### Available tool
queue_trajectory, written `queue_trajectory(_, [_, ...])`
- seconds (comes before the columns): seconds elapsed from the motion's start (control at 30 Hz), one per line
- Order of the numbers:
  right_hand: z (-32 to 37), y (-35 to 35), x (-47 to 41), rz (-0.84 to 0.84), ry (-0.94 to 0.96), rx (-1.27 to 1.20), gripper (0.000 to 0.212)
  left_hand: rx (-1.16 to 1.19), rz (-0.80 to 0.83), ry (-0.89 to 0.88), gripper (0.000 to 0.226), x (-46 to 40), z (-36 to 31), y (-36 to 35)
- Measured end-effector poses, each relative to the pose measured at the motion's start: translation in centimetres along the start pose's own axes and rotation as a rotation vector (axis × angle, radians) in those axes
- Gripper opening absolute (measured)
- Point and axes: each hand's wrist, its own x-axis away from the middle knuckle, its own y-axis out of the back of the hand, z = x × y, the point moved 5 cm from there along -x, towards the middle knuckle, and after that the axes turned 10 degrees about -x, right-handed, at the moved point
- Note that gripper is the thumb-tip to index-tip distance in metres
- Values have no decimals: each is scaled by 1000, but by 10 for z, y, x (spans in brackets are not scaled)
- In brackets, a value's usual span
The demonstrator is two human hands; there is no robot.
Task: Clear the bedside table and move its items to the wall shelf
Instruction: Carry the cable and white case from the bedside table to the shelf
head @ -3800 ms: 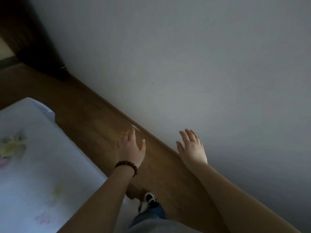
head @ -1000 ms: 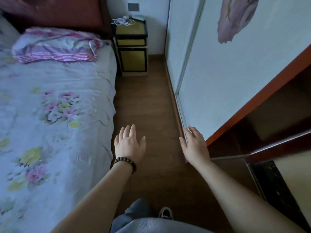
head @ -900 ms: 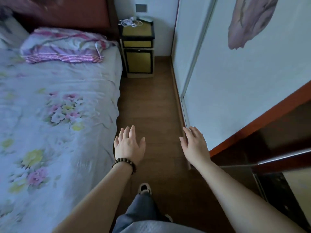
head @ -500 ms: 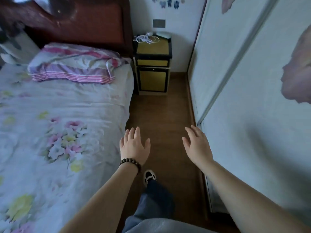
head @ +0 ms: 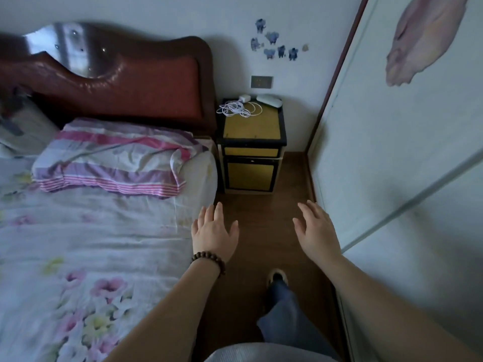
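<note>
Bedside table (head: 253,126), yellow-topped with black trim, carrying a tangled white cable (head: 238,108), stands at twelve o'clock beyond both empty, flat-fingered hands (head: 213,232) (head: 317,232).

This was a home bedroom: a bed (head: 99,257) with floral sheets and a striped pillow (head: 115,158) stood against a padded headboard (head: 125,84), a yellow bedside table (head: 252,142) beside it, stickers (head: 274,45) on the wall, sliding wardrobe doors (head: 392,152) opposite

Bare forearms; brown bead bracelet (head: 209,258) on left wrist; blue trousers (head: 285,320); dark shoe (head: 277,275).
</note>
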Motion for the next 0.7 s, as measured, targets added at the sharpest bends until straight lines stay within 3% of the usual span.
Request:
queue_trajectory(0.2, [-4, -25, -129, 4, 12, -26, 46, 18, -6, 31, 66, -131, 2, -13])
queue_trajectory(0.5, [6, -46, -410, 48, 32, -68, 46, 9, 25, 41, 66, -405, -30, -16])
queue_trajectory(0.7, [15, -53, -535, 101, -14, -37, 48, 1, 72, 45, 66, -529, -56, -14])
